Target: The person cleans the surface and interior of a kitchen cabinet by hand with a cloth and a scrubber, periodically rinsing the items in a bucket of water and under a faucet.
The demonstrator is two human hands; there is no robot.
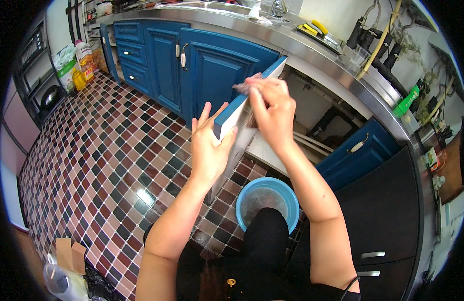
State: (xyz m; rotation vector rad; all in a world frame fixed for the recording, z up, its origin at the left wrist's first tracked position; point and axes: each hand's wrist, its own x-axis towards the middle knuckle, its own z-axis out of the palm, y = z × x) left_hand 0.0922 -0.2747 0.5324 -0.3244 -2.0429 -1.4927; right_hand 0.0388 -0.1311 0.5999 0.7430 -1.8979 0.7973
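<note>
An opened cabinet door (237, 122), blue along its edge and white on its inner face, stands out from the counter before me. My left hand (211, 146) grips its free outer edge, with the thumb on the white side and the fingers on the other. A crumpled cloth (245, 88), blurred and of a pale brownish colour, is in my right hand (272, 107). The cloth lies over the door's top edge, and part of it hangs on the inner side. My right palm hides the rest of it.
A light-blue basin (239, 210) of sudsy water sits on the tiled floor (141, 165) by my knee. Pipes (311, 143) run inside the opened cabinet. A steel countertop (292, 41) holds a green bottle (406, 101) and a tray (322, 39) with yellow items. Black drawers (375, 222) stand at right.
</note>
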